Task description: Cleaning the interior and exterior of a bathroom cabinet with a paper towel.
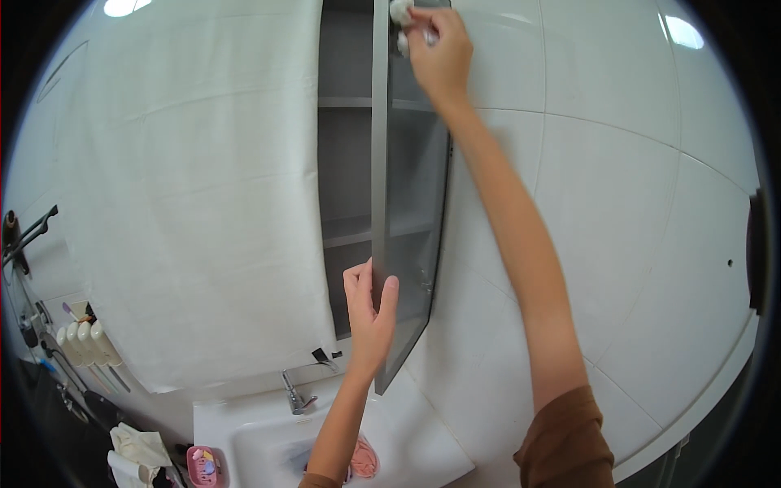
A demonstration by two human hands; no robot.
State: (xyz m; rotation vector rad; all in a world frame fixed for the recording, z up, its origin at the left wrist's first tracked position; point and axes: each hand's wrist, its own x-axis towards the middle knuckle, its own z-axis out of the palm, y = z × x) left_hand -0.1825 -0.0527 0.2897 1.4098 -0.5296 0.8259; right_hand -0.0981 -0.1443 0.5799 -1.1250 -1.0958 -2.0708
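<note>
A glass cabinet door [413, 183] with a grey frame stands swung out from a wall cabinet [345, 165] with grey shelves. My left hand [371, 311] grips the door's front edge low down, thumb on the glass side and fingers on the other. Up near the door's top, my right hand [444, 52] pinches a crumpled white wad [401, 12], perhaps tissue or cloth, against or close to the glass. Part of the wad is hidden by my fingers.
White sheeting [201, 183] hangs over the cabinet's left part. Below are a white washbasin [256, 433], a chrome faucet [296, 393], a pink cloth [365, 457] and a pink soap dish [203, 468]. Toothbrush holders [88, 343] hang at left; a tiled wall [610, 201] rises at right.
</note>
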